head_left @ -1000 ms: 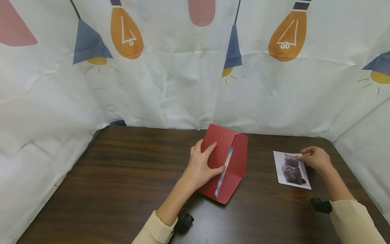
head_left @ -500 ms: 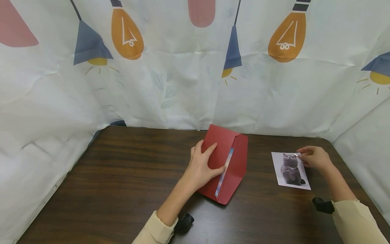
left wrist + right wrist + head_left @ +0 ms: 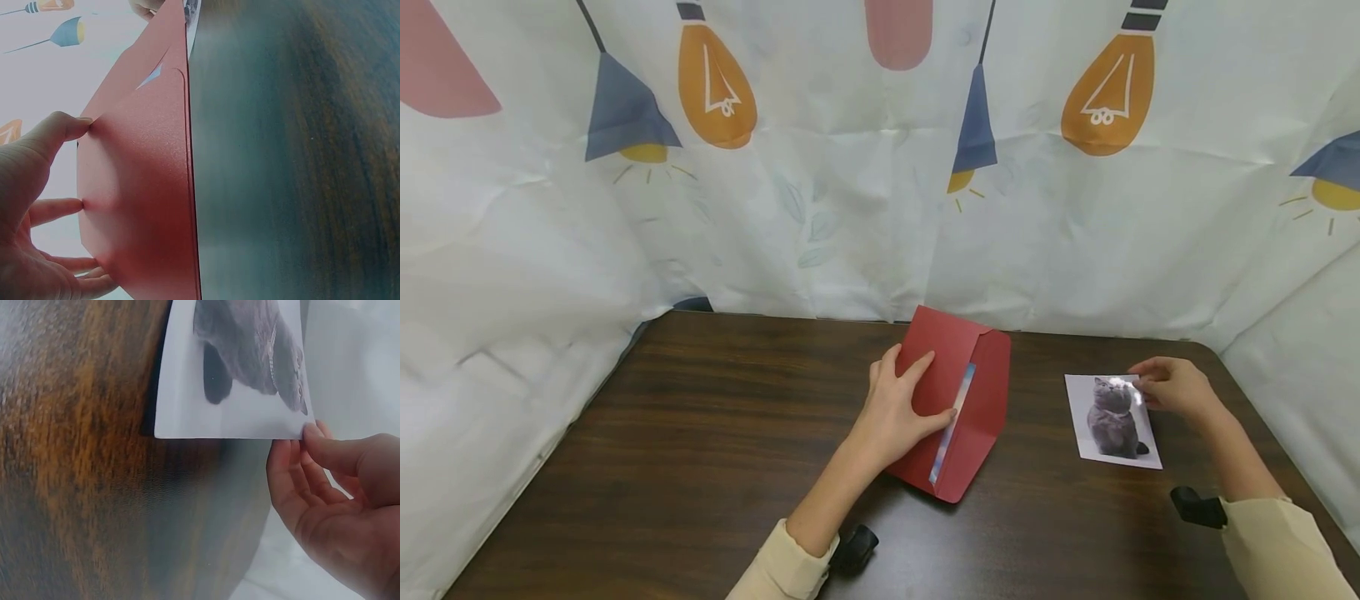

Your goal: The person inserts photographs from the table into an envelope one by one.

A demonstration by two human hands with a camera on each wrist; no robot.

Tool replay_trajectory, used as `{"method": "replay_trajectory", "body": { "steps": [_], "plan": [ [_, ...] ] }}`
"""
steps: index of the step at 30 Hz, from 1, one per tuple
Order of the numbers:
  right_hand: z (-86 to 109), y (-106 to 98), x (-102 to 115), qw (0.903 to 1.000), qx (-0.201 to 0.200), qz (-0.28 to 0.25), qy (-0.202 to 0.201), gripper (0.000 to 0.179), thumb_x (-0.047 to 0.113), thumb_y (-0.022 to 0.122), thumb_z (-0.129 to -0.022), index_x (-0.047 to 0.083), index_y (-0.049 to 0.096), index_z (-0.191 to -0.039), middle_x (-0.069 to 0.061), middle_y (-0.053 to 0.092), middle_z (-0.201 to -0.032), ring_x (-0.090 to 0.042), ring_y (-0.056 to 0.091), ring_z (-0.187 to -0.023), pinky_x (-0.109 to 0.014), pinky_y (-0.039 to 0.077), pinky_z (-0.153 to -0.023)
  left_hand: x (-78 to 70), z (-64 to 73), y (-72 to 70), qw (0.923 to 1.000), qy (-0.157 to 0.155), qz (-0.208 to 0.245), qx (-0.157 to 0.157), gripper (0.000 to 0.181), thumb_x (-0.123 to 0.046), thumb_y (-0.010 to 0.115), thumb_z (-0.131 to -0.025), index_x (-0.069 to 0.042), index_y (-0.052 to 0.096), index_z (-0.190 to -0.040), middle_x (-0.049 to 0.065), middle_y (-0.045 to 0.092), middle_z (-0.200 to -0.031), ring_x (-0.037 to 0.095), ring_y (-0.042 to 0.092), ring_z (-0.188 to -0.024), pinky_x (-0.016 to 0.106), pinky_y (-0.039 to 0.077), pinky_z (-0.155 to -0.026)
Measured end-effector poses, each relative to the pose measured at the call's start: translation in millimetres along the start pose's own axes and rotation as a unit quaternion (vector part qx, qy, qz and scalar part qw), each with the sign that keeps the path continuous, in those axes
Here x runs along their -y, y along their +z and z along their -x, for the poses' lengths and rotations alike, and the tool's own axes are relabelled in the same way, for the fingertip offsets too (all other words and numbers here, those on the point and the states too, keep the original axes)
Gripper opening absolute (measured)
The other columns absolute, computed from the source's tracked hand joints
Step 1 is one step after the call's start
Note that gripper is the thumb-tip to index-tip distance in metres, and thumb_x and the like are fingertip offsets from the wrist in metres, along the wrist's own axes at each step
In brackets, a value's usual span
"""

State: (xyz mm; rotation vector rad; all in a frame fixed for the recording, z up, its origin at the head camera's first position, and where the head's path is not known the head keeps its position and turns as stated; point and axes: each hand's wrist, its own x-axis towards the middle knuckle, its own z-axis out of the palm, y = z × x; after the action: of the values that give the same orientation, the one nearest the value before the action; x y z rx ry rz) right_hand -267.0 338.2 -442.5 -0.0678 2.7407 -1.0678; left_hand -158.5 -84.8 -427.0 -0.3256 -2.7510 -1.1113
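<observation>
A red envelope [image 3: 988, 400] lies at the middle of the table, its flap unfolded to the right. From its mouth peeks a strip of a bluish card [image 3: 940, 461]. My left hand [image 3: 891, 417] rests on the envelope with fingers spread and thumb near the mouth; in the left wrist view, thumb and fingertips press on the red paper [image 3: 144, 175]. To the right, my right hand [image 3: 1180, 390] pinches the upper right corner of a photo of a grey cat [image 3: 1112, 421]. The right wrist view shows thumb and fingers on the photo's corner, its edge raised off the table.
The dark wood table [image 3: 700, 450] reaches back to a white curtain [image 3: 820, 208] printed with lamps and bulbs, which also hangs along both sides. Small black wrist cameras show at the left cuff [image 3: 853, 550] and right cuff [image 3: 1198, 507].
The right hand and the cat photo have shifted slightly to the left, and glare now shows on the photo near the fingers. The left hand and envelope stay put.
</observation>
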Motion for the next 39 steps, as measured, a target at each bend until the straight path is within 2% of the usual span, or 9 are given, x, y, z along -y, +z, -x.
{"method": "replay_trajectory", "body": {
  "steps": [8, 14, 23, 31, 39],
  "plan": [
    [6.8, 2, 7, 0.9997, -0.005, 0.002, -0.023, 0.027, -0.004, 0.055, -0.104, -0.023, 0.056, -0.122, -0.035, 0.068, -0.105, -0.023, 0.07, -0.084, -0.035, 0.064, -0.07, -1.1, 0.5, -0.5, 1.0, -0.002, 0.0, -0.004, 0.077, -0.032, 0.087, -0.086, -0.009, 0.056, -0.152, 0.025, 0.035, -0.16, 0.041, 0.038, -0.137, 0.051, 0.061, -0.093],
    [9.7, 3, 12, 0.9995, -0.008, 0.002, -0.029, 0.027, -0.002, 0.056, -0.104, -0.023, 0.057, -0.122, -0.036, 0.067, -0.106, -0.025, 0.071, -0.085, -0.039, 0.065, -0.071, -1.1, 0.3, -1.0, 1.0, -0.002, -0.006, -0.005, 0.077, -0.033, 0.087, -0.086, -0.009, 0.055, -0.152, 0.025, 0.035, -0.16, 0.042, 0.037, -0.138, 0.05, 0.061, -0.093],
    [12.7, 4, 21, 0.999, -0.012, -0.007, -0.042, 0.028, -0.001, 0.06, -0.104, -0.022, 0.057, -0.122, -0.029, 0.069, -0.102, -0.018, 0.069, -0.082, -0.033, 0.064, -0.069, -0.2, -0.1, -0.8, 0.9999, 0.003, -0.009, -0.014, 0.078, -0.031, 0.088, -0.085, -0.009, 0.056, -0.152, 0.026, 0.033, -0.161, 0.044, 0.037, -0.139, 0.052, 0.061, -0.094],
    [16.7, 6, 29, 0.9975, -0.023, -0.011, -0.066, 0.029, -0.001, 0.061, -0.103, -0.023, 0.058, -0.122, -0.026, 0.07, -0.1, -0.006, 0.067, -0.076, -0.03, 0.063, -0.068, -0.7, -1.2, -1.2, 0.9995, 0.005, -0.013, -0.027, 0.077, -0.03, 0.088, -0.085, -0.007, 0.056, -0.152, 0.025, 0.029, -0.165, 0.044, 0.038, -0.137, 0.051, 0.061, -0.093],
    [20.0, 7, 39, 0.9965, -0.03, -0.013, -0.077, 0.029, -0.001, 0.061, -0.104, -0.022, 0.058, -0.122, -0.025, 0.071, -0.1, -0.005, 0.066, -0.073, -0.029, 0.063, -0.067, 0.6, -2.1, -2.7, 0.9994, 0.001, -0.013, -0.033, 0.077, -0.029, 0.088, -0.085, -0.008, 0.056, -0.151, 0.024, 0.03, -0.165, 0.044, 0.038, -0.137, 0.051, 0.061, -0.093]
  ]
}}
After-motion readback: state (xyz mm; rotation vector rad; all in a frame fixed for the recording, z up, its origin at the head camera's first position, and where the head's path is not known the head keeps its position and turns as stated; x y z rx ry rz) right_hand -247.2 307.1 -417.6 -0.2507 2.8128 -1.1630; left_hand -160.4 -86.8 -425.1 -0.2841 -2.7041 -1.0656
